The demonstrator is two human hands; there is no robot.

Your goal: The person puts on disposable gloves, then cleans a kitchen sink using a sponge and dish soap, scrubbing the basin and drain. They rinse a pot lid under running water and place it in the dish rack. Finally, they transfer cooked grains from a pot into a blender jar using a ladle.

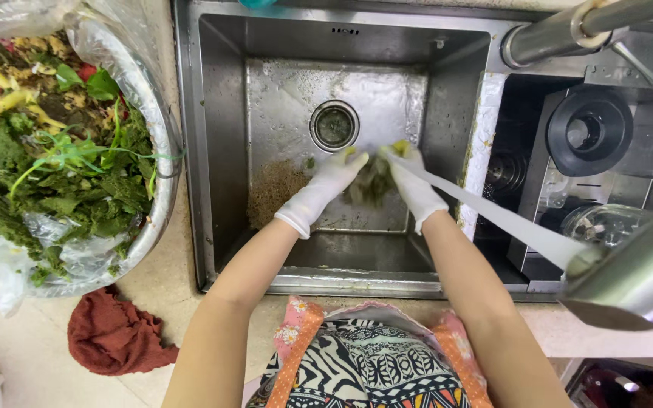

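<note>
Head view: clump of greens (372, 181) held over sink (228, 151) floor near drain (334, 125), under water stream (493, 215). Left hand (326, 189) and right hand (413, 185), gloved, closed around clump. Judged soft, wet, slippery, light; best cupped from both sides.

Both arms stretched forward, gloved left hand (332, 181) and right hand (411, 181) — grip closed, fingertips meeting
</note>
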